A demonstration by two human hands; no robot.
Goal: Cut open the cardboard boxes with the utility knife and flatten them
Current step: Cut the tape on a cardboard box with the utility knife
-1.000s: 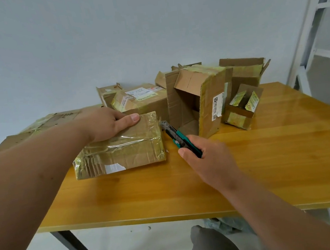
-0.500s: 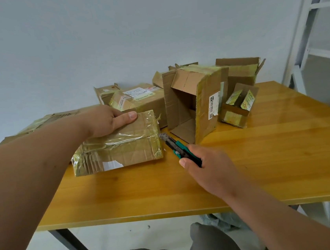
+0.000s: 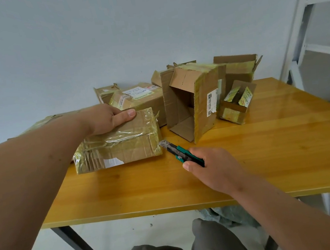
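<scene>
Where boxes (image 3: 119, 144) crowd it, yellow wooden table (image 3: 267, 164), pale wall (image 3: 109, 38).

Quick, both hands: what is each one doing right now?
Left hand: grips the top of the taped box, thumb along its upper face.
Right hand: grip closed round the utility knife, tip at the box's right end.

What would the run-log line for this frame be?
left hand: grips taped box on table | right hand: holds utility knife, tip at box's right end | cut: cannot tell
</scene>
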